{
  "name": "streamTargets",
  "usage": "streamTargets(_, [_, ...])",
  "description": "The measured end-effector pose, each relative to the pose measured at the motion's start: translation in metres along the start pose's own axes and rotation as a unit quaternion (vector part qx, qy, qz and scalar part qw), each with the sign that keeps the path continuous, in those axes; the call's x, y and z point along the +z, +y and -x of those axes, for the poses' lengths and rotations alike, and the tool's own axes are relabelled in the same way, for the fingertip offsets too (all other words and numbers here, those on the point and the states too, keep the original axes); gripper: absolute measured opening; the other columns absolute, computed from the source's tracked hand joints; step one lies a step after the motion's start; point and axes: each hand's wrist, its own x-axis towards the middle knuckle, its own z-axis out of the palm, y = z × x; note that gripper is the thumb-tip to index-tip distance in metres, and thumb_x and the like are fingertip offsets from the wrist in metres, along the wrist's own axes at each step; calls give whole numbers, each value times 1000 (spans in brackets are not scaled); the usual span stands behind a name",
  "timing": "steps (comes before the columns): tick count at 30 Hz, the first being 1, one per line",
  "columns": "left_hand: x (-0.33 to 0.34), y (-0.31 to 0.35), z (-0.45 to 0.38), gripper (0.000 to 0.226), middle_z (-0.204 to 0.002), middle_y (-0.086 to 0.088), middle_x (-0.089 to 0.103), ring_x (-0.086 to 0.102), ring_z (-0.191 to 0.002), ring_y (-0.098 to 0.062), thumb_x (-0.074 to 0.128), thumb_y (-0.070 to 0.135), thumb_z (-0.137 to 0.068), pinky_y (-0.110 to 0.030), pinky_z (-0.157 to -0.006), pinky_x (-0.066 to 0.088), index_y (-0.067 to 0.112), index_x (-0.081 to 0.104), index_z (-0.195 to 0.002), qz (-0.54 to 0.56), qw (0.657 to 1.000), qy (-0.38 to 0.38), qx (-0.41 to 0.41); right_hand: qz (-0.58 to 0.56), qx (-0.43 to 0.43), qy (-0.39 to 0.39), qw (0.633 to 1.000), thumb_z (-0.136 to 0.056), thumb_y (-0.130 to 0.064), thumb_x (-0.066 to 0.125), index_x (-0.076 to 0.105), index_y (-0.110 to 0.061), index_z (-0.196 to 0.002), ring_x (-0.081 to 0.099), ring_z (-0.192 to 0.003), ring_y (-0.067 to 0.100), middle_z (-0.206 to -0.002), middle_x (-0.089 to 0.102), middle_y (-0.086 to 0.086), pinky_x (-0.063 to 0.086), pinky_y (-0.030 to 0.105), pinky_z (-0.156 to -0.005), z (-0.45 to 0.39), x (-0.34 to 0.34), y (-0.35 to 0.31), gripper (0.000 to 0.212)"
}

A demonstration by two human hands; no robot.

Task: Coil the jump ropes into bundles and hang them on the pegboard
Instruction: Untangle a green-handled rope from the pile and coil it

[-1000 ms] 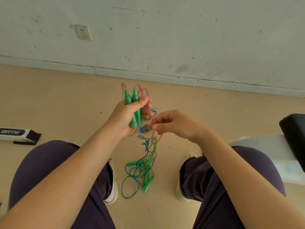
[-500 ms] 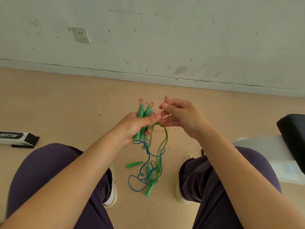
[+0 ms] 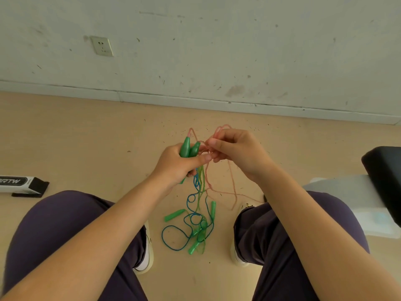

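Seated; my knees in dark purple trousers (image 3: 71,231) fill the near edge, one each side, with a white shoe (image 3: 145,255) showing inside the left knee. On the tan floor (image 3: 86,135) between my feet lies a loose tangle: blue rope (image 3: 173,237) in open loops, green rope (image 3: 200,192) running through it, and green handles among it, one handle (image 3: 174,215) lying clear at the left of the heap. Strands of both ropes rise from the heap to my hands. Left hand (image 3: 180,166) is closed around a pair of green handles (image 3: 189,148), tips pointing away from me, thumb pressed across them. Right hand (image 3: 234,151) is just beside it, thumb and fingers pinching the pink rope (image 3: 232,181); that rope loops above my knuckles and trails down to the floor near my right knee. Far left on the floor: a black-and-white box (image 3: 19,184) with lettering. Right edge: a black pad (image 3: 384,170) over a white surface (image 3: 347,203). Farthest: scuffed pale wall (image 3: 217,51) with a socket (image 3: 102,46) at upper left. Pegboard not in view.
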Motion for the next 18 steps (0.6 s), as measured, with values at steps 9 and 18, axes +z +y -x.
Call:
streamTargets(9, [-9,6,-2,21,-47,0,54,48,-39,-10,83,25,-79,-18,-41,39,10,72,-89,-12,1000,-1,-2,9,-16,-10,1000,-91,-4,66,68,3,-91,68,-71,20,-83,70,17,60,33,-75,0,7,8,8])
streamTargets(18, [-12,9,-2,17,-67,-2,67,49,-43,-12,76,28,-86,-22,-42,40,20,71,-72,102,995,4,0,102,86,-104,986,-82,-20,79,51,-13,-111,69,-81,9,-90,73,4,53,24,-78,3,20,24,41])
